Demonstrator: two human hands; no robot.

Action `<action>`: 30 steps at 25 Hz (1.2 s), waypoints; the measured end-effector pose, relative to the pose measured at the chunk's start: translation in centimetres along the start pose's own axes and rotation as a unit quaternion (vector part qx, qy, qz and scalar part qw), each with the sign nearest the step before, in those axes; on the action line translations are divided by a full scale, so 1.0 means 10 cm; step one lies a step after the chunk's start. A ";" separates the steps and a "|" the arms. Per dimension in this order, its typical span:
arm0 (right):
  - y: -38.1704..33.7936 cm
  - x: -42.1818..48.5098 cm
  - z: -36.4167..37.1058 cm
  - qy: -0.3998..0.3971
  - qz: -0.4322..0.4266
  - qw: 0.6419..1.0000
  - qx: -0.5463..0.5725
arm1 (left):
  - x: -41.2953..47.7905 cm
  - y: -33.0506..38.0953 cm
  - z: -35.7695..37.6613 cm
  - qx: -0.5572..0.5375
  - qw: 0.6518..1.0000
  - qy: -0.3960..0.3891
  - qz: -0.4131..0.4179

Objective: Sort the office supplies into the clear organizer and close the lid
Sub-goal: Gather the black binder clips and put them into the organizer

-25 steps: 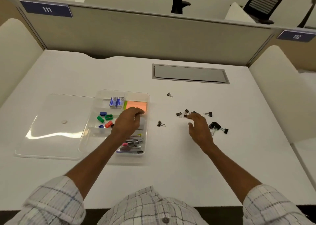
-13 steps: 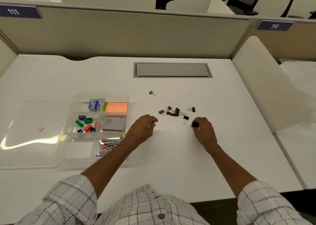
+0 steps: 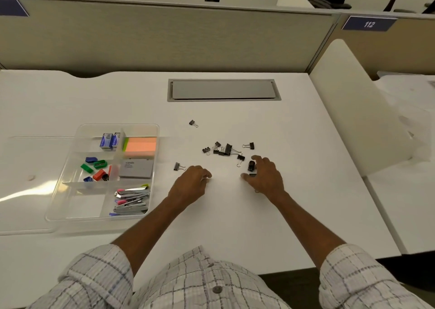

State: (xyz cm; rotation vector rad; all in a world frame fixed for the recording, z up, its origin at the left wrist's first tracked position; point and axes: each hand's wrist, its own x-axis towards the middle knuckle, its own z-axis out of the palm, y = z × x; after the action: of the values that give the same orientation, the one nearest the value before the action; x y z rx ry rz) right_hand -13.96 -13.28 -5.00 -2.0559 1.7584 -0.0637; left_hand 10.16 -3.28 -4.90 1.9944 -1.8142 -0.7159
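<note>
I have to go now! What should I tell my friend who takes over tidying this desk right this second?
Left hand: fingers curled, resting near one loose clip. Whether it holds anything is hidden.
Right hand: fingers curled round a black clip.
Done: staplers, sharpeners, sticky notes and staple boxes sit in the organizer.
Left: the clip pile and the far clip are on the desk. Put all the clips in the organizer. Then put on the lid, which lies flat to the organizer's left.
</note>
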 end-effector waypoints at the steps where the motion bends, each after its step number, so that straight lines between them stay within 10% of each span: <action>1: 0.00 0.02 0.01 0.021 -0.008 0.999 -0.024 | -0.02 0.00 0.00 0.005 1.000 0.010 0.003; 5: -0.09 0.10 0.06 0.063 -0.060 0.996 -0.003 | -0.09 -0.15 0.00 0.096 0.993 0.074 0.003; 16: -1.81 0.01 0.14 -0.036 -0.275 0.939 0.205 | -0.55 -0.29 0.20 0.160 0.981 -0.051 -0.096; 30: -3.49 -0.06 0.73 -0.126 -0.418 0.892 0.119 | -1.75 -0.61 0.32 0.148 0.989 -0.008 0.006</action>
State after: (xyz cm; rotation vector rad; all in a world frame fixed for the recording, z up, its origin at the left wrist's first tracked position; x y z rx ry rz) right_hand 20.71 -7.02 0.72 -2.3398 0.5857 -0.2408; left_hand 12.38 15.02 -8.66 2.1604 -2.0404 -0.4831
